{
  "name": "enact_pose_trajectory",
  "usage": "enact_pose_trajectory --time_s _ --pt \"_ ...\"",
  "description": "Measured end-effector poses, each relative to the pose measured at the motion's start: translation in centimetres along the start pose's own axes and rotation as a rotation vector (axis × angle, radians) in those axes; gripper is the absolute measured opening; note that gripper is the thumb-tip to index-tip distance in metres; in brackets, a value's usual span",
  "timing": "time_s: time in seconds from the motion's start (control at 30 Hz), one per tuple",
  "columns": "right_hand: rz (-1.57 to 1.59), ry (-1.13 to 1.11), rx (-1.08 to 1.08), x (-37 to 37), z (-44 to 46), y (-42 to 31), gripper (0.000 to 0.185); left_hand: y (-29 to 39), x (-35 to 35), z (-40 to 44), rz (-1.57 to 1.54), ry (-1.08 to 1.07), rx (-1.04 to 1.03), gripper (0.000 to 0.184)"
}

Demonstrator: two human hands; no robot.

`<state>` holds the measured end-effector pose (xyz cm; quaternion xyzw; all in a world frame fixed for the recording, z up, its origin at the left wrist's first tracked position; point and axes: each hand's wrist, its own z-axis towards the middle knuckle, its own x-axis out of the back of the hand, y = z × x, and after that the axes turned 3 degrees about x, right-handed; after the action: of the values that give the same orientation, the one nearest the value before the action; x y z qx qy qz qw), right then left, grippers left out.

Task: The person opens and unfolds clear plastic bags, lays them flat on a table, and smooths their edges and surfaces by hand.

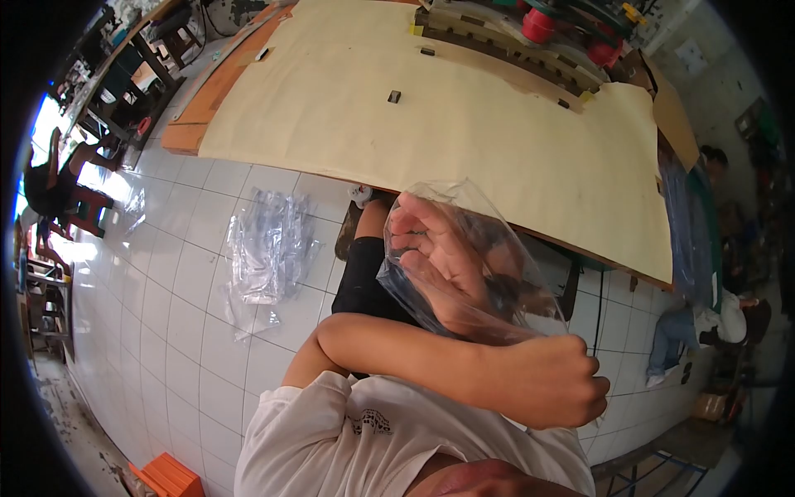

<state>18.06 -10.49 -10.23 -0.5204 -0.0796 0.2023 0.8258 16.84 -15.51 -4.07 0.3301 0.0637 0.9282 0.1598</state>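
Observation:
A clear plastic bag (522, 248) is stretched out in front of me, over my lap and near the table's front edge. My right hand (443, 261) is inside it, seen through the film, palm partly up, with its fingers loosely curled and apart. My left arm crosses my body to the right. At its end, my left hand (559, 381) is a closed fist at the bag's near right end, with the film pulled taut toward it. On the tiled floor to the left lies a pile of similar clear plastic bags (269, 244).
A large table (331, 99) covered in cream paper spans the front, with small dark blocks on it and a machine (513, 50) with red parts at its back. An orange plastic item (170, 476) is at lower left. Other people sit at far left and far right.

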Motion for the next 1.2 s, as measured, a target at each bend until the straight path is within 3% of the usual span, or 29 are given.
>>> enact_pose_trajectory --time_s 0.27,0.37,0.47,0.6,0.7,0.73,0.77,0.8,0.83,0.87,0.9,1.0,1.03,1.07,1.13,1.17,1.2 --pt "-0.254 -0.080 0.084 0.2 0.3 -0.9 0.055 0.0 -0.5 0.0 0.041 -0.063 -0.015 0.019" --pt "-0.023 -0.003 0.003 -0.3 -0.5 -0.3 0.053 -0.6 -0.3 0.0 0.073 -0.085 0.006 0.019" --pt "0.550 0.030 -0.529 0.3 -1.9 -0.3 0.051 -1.6 0.9 0.0 0.115 -0.051 0.060 0.019" --pt "0.790 -0.301 -0.662 5.0 -5.9 1.7 0.051 -3.7 4.4 -0.2 0.228 0.043 0.189 0.020" --pt "0.511 -0.541 -0.544 11.8 -9.9 -2.3 0.056 -5.8 6.1 -0.5 0.223 0.118 0.261 0.020" --pt "-0.070 -0.766 -0.260 14.7 -11.0 -4.3 0.058 -6.2 6.6 -0.6 0.226 0.123 0.265 0.020" --pt "-0.807 -0.924 0.202 16.8 -12.6 -6.0 0.061 -6.4 7.2 -0.6 0.228 0.130 0.314 0.019" --pt "-1.022 -0.827 0.328 18.5 -13.9 -7.3 0.064 -6.6 7.5 -0.6 0.228 0.138 0.363 0.018" --pt "-0.640 -0.372 -0.002 17.9 -12.9 -9.0 0.078 -6.8 7.3 -0.4 0.245 0.152 0.370 0.014" --pt "-0.103 0.150 -0.085 17.4 -11.9 -10.7 0.093 -7.0 6.9 -0.2 0.243 0.152 0.369 0.014" --pt "-0.424 0.482 -0.057 15.3 -10.9 -11.3 0.094 -7.1 6.5 0.0 0.252 0.158 0.360 0.014" --pt "-0.480 0.460 0.016 11.6 -9.0 -10.3 0.096 -7.4 5.3 0.6 0.247 0.173 0.324 0.014" --pt "-0.428 0.511 0.079 11.3 -8.8 -9.5 0.079 -7.3 5.2 0.7 0.230 0.189 0.311 0.013" --pt "-0.423 0.508 0.085 11.3 -8.5 -9.0 0.079 -7.3 5.3 0.6 0.239 0.186 0.310 0.013" --pt "-0.442 0.704 0.031 11.3 -7.9 -8.3 0.059 -7.0 5.9 0.3 0.249 0.029 0.420 0.022" --pt "-0.436 0.698 0.030 11.6 -7.5 -8.1 0.059 -6.7 6.3 0.2 0.256 0.029 0.426 0.022" --pt "-0.465 0.737 0.094 12.1 -7.0 -7.9 0.050 -6.1 6.7 0.1 0.392 0.110 0.422 0.034"
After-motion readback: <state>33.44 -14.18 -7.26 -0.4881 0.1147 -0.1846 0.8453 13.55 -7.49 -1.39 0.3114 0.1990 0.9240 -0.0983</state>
